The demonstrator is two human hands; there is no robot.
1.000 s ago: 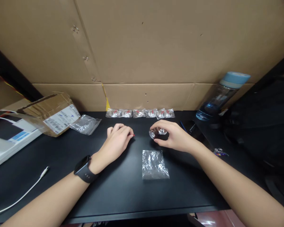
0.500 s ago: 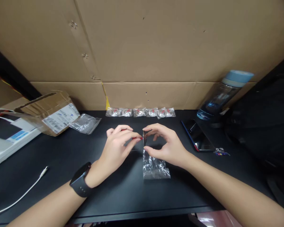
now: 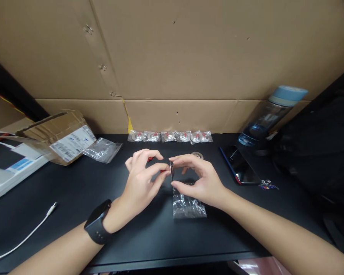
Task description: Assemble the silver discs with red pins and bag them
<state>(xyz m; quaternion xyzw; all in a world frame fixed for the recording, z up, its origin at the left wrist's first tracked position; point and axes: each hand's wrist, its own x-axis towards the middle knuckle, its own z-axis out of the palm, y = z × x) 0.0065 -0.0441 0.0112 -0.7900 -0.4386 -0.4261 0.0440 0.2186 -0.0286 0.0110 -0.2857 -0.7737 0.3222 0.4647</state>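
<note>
- The metal disc (image 3: pixel 172 172) is thin and shiny, seen almost from its edge.
- The right hand (image 3: pixel 206 177) holds it between thumb and fingers, bent in wide curve.
- The left hand (image 3: pixel 141 179) pinches a small red piece (image 3: pixel 162 171) close beside the disc's left face.
- One clear, wrinkled plastic bag (image 3: pixel 189 208) lies on the smooth black desk (image 3: pixel 140 244), before a brown cardboard wall (image 3: pixel 172 57).

This looks like a makeshift workstation: cardboard panels (image 3: pixel 172 57) back a black surface (image 3: pixel 137 240) holding a row of bagged discs (image 3: pixel 169 136) (plus a labelled carton (image 3: pixel 71 145)).
</note>
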